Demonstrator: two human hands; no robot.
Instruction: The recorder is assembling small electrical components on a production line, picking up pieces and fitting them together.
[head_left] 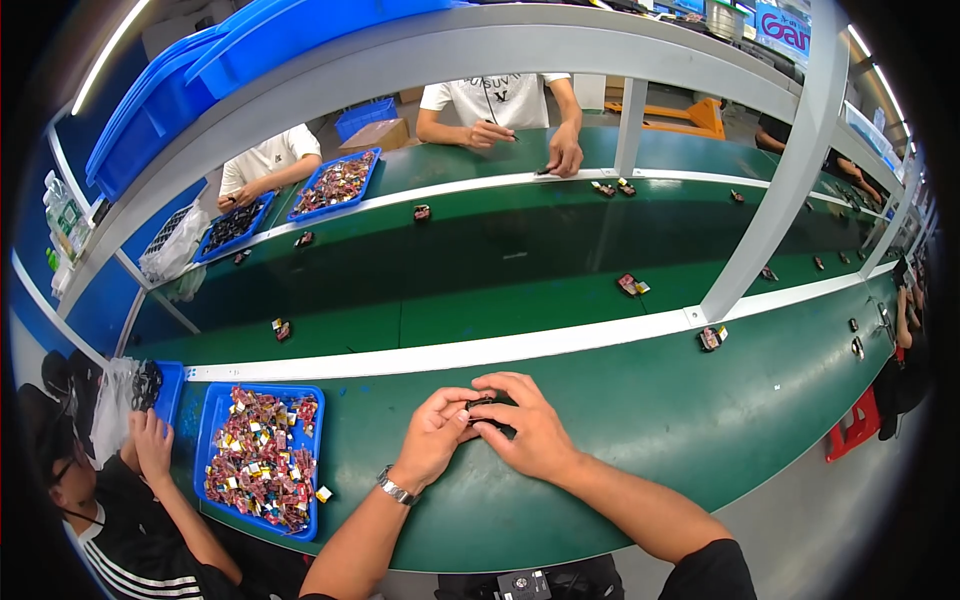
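While the left hand (430, 434) pinches a small black part (482, 403) between thumb and fingers, the right hand (536, 432) grips it too, thumb opposing bent fingers, over the green bench (650, 420). To the left, blue tray (319, 430) heaped with red boards (255, 460). Beyond: white rail (450, 359), green belt (480, 315) with scattered parts (629, 285), then two co-workers (492, 105) in white tops.

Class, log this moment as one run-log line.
left hand: holding dark part; right hand: holding same part; leftward: blue tray, small parts
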